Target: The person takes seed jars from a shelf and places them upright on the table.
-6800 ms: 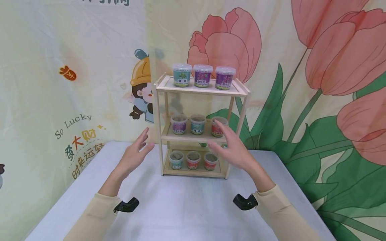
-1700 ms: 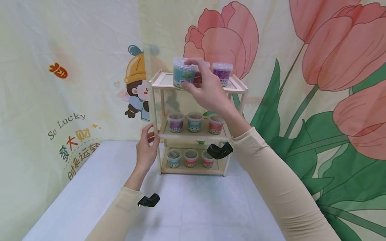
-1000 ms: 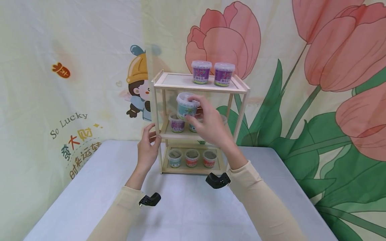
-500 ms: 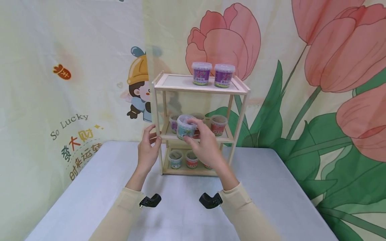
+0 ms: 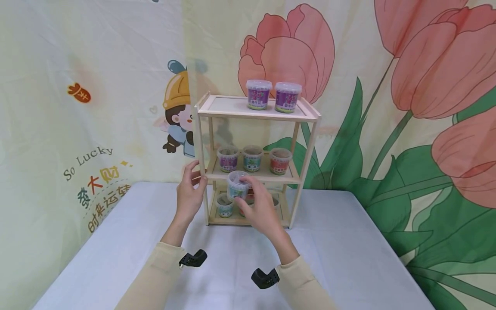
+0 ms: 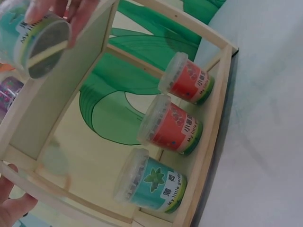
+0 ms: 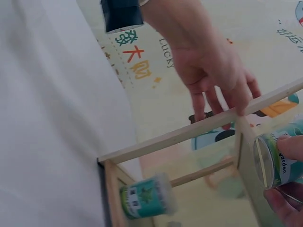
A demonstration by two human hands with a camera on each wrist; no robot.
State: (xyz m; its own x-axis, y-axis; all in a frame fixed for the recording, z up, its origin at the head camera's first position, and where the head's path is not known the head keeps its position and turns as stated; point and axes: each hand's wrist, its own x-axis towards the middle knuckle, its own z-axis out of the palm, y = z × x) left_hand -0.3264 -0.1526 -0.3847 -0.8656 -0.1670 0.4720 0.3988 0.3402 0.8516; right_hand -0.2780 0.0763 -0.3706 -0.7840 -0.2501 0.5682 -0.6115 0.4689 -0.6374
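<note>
A three-tier wooden rack (image 5: pixel 228 104) stands at the back of the table. My right hand (image 5: pixel 243 194) holds a lidded teal tub (image 5: pixel 237 185) in front of the rack, between its middle and bottom shelves; the same tub (image 6: pixel 34 39) shows in the left wrist view and again (image 7: pixel 278 161) in the right wrist view. My left hand (image 5: pixel 196 175) grips the rack's left front post, as the right wrist view also shows (image 7: pixel 215 71). Two purple tubs (image 5: pixel 258 94) stand on the top shelf. Three tubs (image 5: pixel 252 158) stand on the middle shelf.
On the bottom shelf stand a teal tub (image 6: pixel 151 182) and two red tubs (image 6: pixel 170 127), partly hidden by my right hand in the head view. A grey table (image 5: pixel 232 262) spreads in front of the rack. A printed flower backdrop (image 5: pixel 407 86) hangs behind.
My right hand took the teal tub off the top shelf and brought it down past the middle shelf toward the bottom one. My left hand stayed on the rack's post.
</note>
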